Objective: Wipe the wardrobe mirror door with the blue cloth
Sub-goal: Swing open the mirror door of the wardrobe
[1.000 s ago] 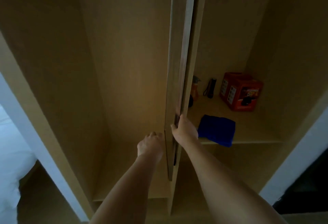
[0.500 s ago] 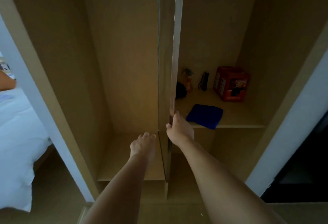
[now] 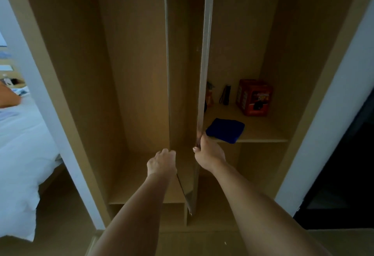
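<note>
Gripping the free edge of the tall, thin wardrobe mirror door (image 3: 203, 69), the right hand (image 3: 208, 154) has its fingers curled round that edge, just below and left of the folded blue cloth (image 3: 225, 129). The left hand (image 3: 162, 163) sits on the other side of the door, knuckles up and fingers bent against the panel; whether it actually clasps anything cannot be told, since the fingertips are hidden behind it.

Compared with a second ago, the door has swung further toward the viewer: what was a narrow sliver seen edge-on now shows a wider band of reflecting face, and more of the white bed (image 3: 18, 154) appears far to the left of the door. The cloth has not moved. It lies flat on the pale wooden shelf (image 3: 263, 134) to the right of the door, touched by neither hand, with a red printed box (image 3: 254, 97), a small black torch-like object (image 3: 225, 94) and an orange item (image 3: 209, 97) half hidden by the door standing behind it.

My reading is that the door is being opened or steadied so its mirror face can be reached, and wiping has not begun. One hand will likely need to release the door and fetch the cloth from the shelf first.
</note>
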Demonstrator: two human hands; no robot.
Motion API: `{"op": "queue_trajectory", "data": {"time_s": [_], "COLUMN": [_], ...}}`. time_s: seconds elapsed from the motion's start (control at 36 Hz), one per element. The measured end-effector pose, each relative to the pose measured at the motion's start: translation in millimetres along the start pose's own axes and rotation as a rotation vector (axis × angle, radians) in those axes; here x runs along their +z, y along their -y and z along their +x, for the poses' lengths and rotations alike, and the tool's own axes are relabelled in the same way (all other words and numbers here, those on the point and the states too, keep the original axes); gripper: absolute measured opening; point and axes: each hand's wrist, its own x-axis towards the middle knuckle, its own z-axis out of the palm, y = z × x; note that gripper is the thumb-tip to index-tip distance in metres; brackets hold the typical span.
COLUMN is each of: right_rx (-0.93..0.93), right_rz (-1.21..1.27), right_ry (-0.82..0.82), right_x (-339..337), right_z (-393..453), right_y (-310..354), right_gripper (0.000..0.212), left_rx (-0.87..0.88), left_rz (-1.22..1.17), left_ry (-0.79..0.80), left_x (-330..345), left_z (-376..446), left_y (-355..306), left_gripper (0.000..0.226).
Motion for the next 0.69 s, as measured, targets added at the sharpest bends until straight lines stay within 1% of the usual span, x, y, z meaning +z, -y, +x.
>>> {"op": "queue_trajectory", "data": {"time_s": [0.14,0.31,0.47,0.56,0.61,0.69], "right_rx": [0.075,0.166,0.222,0.256,0.294,0.385], "right_rz": [-0.007,0.072,0.098,0.050,0.012,0.043], "right_ry": [0.010,0.013,-0.099,-0.167,-0.212,-0.267], "right_x": [-8.8,-12.7,-13.2,-18.2,-21.7,-26.1], "right_z": [-3.0,-2.5,2.3,3.9,5.9,9.9], "right_y": [-4.9,-3.6,-10.5,-15.8,-21.5,-29.7], "right_gripper": [0.028,0.038,0.033,0.031,0.026,0.017], "left_rx": [0.042,0.069,0.026,0.011,0.015,0.015], "left_rz": [-0.049,-0.042,-0.022,-0.030,-0.034,-0.027], "left_ry": [-0.007,0.038,0.053,0.058,0.069,0.087], "left_x": [2.8,4.9,1.6,1.5,3.4,7.7], "left_z": [-6.2,-13.0,-9.9,-7.0,-4.7,-0.9], "left_y": [-7.6,1.5,17.5,20.4,21.4,20.9], "left_gripper": [0.034,0.036,0.036,0.039,0.038,0.034]}}
